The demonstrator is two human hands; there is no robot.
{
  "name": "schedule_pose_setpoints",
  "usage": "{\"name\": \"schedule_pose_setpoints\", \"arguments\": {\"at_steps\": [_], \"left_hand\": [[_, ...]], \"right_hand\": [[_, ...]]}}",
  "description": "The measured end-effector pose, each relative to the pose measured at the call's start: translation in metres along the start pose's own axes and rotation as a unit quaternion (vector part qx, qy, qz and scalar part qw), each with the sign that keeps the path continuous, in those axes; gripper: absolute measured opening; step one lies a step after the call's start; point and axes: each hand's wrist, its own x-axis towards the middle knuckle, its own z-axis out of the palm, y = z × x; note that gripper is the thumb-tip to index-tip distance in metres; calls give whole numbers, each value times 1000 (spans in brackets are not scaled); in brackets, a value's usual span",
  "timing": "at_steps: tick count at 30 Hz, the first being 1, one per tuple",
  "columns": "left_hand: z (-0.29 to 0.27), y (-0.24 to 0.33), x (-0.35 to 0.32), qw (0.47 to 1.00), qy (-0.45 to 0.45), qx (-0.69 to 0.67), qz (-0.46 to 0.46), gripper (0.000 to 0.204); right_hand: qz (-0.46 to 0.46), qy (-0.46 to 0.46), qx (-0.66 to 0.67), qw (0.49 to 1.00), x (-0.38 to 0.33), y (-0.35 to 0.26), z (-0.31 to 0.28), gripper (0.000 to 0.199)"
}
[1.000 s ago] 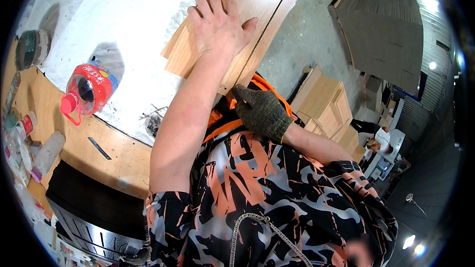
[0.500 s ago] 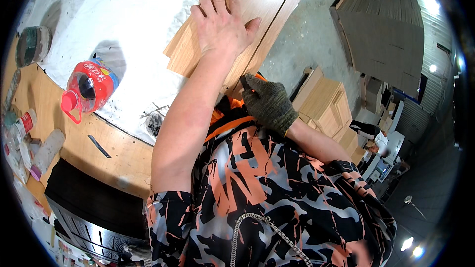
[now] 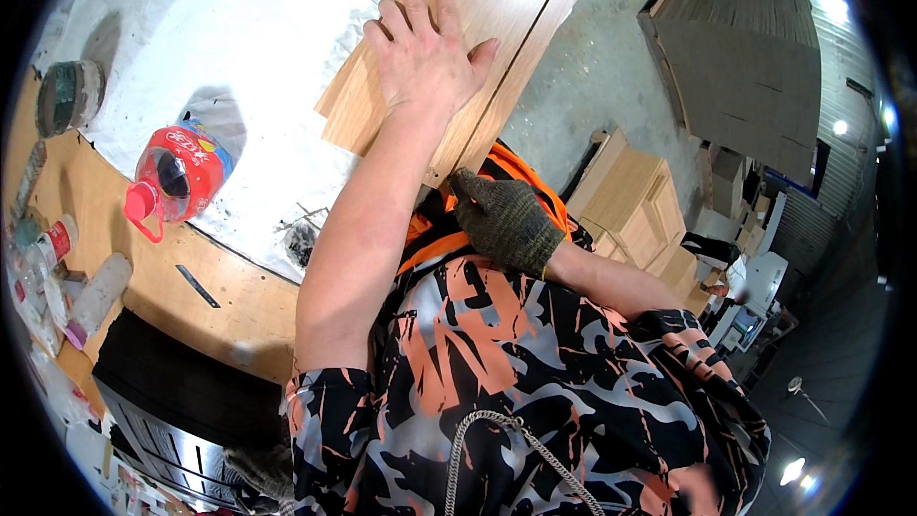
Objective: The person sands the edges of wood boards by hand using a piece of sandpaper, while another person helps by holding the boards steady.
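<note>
My bare left hand [image 3: 426, 62] lies flat, fingers spread, on a light-brown wood-grain panel [image 3: 501, 0]. A dark groove runs lengthwise along this panel near its right side. Beneath its left side, more wooden boards [image 3: 349, 100] stick out in a stack. My right hand [image 3: 506, 220], in a dark knitted glove, is at the panel's near end, just below the groove. Its fingers are curled together, and whatever they may hold is hidden. Orange-and-black cloth [image 3: 535, 182] bunches between that hand and the panel.
On the white sheet [image 3: 277, 67] to the left stands a large red-labelled plastic bottle [image 3: 186, 167]. A tape roll [image 3: 72, 96], a dark strip [image 3: 198, 287] and several containers [image 3: 57, 239] are farther left. Wooden cabinet doors [image 3: 635, 205] and a tall grey stack [image 3: 740, 67] stand right. A person [image 3: 735, 277] is in the background.
My right hand has drawn back toward my body and slightly left, showing more of the orange cloth. The left hand stays spread on the panel, shifted only slightly.
</note>
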Motion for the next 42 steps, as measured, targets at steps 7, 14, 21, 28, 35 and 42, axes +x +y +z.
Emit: {"name": "schedule_pose_setpoints", "arguments": {"at_steps": [7,14,21,28,35,42], "left_hand": [[-4,0,1,1000,-5,-3,-4,87],[-1,-1,-2,999,34,5,13,85],[15,-12,-8,974,143,-173,26,52],[5,-39,-68,919,242,-307,-59,25],[15,-34,-123,964,197,-174,-49,33],[-4,-27,-124,966,145,-182,-117,34]], "right_hand": [[-55,11,10,998,-2,1,-2,22],[94,-97,412,901,-8,15,-28,43],[190,89,556,804,-10,36,-43,39],[-62,353,168,918,25,90,-58,20],[-281,-19,-389,877,43,54,-73,28],[-425,96,68,898,91,101,-130,16]]}}
